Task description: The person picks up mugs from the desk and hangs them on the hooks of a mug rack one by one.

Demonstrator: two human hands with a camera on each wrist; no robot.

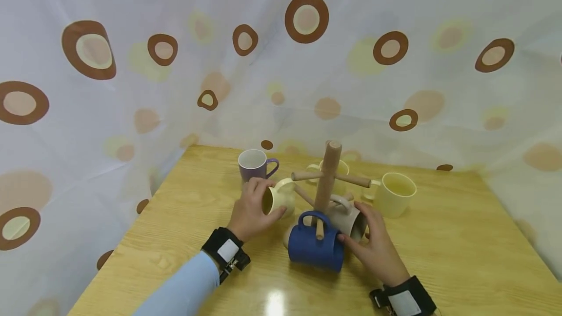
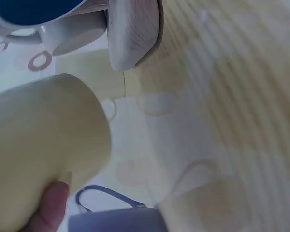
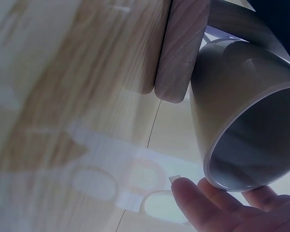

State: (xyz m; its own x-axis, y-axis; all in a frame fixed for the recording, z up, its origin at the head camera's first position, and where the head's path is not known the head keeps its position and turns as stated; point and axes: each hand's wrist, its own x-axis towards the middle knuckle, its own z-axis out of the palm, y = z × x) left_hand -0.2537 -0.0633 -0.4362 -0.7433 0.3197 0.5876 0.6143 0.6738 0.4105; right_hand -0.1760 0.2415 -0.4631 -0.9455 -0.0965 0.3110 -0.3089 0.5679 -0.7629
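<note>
My left hand (image 1: pixel 254 208) grips a cream mug (image 1: pixel 283 201), its handle upward beside the tip of a left peg. Whether the handle meets the peg I cannot tell. In the left wrist view the thumb (image 2: pixel 50 208) presses the cream mug (image 2: pixel 43 140). A wooden mug tree (image 1: pixel 328 174) stands in the middle. From its front peg hangs a blue mug (image 1: pixel 316 247) by its handle. Behind it, a pale grey mug (image 1: pixel 347 216) sits tilted at the tree's right. My right hand (image 1: pixel 379 247) holds that grey mug (image 3: pixel 241 72) around its rim.
A purple mug (image 1: pixel 252 167) stands back left of the tree. One yellow mug (image 1: pixel 397 194) is on the right, and another yellow mug (image 1: pixel 342 169) is partly hidden behind the post. A patterned curtain (image 1: pixel 281 62) borders the back of the wooden table (image 1: pixel 184 208).
</note>
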